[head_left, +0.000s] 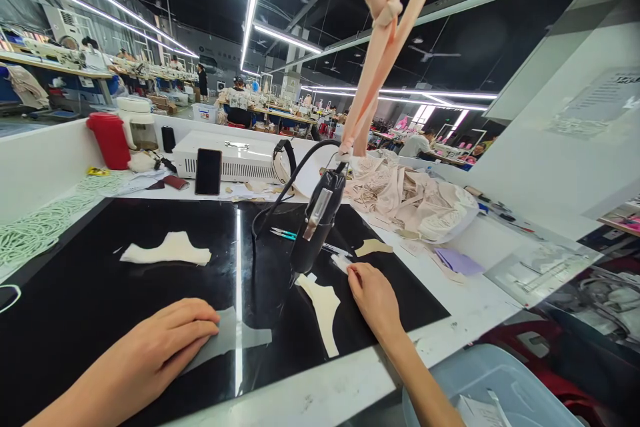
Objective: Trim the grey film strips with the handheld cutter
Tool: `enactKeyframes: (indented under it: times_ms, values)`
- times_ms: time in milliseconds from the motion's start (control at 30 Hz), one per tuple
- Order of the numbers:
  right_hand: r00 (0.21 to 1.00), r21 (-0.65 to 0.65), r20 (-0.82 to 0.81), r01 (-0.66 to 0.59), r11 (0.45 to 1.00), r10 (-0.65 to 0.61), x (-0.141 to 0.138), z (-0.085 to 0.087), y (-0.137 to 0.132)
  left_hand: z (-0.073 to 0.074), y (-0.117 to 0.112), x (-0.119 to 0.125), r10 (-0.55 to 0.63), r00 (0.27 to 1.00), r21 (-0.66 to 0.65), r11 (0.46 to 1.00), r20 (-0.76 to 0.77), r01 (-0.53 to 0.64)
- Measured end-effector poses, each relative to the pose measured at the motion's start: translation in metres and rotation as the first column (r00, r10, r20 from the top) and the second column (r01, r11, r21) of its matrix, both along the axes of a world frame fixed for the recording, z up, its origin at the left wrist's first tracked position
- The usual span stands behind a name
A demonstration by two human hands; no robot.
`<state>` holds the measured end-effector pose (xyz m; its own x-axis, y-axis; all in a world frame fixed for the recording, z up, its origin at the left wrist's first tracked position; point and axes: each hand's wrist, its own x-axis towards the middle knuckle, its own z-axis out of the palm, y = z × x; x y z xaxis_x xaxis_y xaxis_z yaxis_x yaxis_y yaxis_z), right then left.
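My left hand (163,350) lies over the left end of a thin see-through sheer piece (251,335) on the shiny black mat (100,307), its fingers laid flat together. My right hand (376,297) pinches a small whitish scrap (341,263) between thumb and fingers. Just left of that hand is a curved cream fabric piece (325,310). A black handheld tool (320,217) hangs tip-down by peach bands (367,80), its tip close to the cream piece's upper end. Behind it rest teal-handled thread snips (284,234), partly hidden.
A cream stack (170,250) sits at the mat's left; another tan piece (374,247) lies at right. Behind stand a phone (208,171), white box (240,160) and red cup (109,140). Pale fabric (410,190) heaps back right. A plastic bin (493,373) is below the table edge.
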<state>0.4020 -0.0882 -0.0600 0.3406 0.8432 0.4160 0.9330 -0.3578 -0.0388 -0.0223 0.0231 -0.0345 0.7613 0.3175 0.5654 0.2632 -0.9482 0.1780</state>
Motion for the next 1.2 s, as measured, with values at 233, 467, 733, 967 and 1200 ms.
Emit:
enactKeyframes:
  times_ms: [233,467,733,967,1200]
  values:
    - [1.0,0.018,-0.002,-0.014,1.0,0.014,0.003,-0.004,0.0,0.004,-0.002,0.0,-0.02,1.0,-0.014,1.0,0.003,0.02]
    - [0.998,-0.009,0.042,-0.05,0.999,0.05,0.003,-0.004,0.001,0.005,-0.003,0.001,-0.009,1.0,-0.007,1.0,0.005,0.009]
    - [0.996,-0.018,0.038,-0.084,0.996,0.085,0.009,-0.006,-0.001,0.008,-0.005,0.002,-0.007,1.0,0.012,1.0,0.005,0.007]
    - [0.995,0.039,-0.058,-0.084,0.996,0.086,0.016,-0.007,-0.001,0.008,-0.004,0.002,-0.009,1.0,0.021,1.0,0.002,0.009]
    - [0.976,0.094,-0.182,-0.107,0.99,0.122,0.019,-0.005,-0.002,0.007,-0.003,0.002,-0.018,1.0,-0.003,1.0,0.016,0.018]
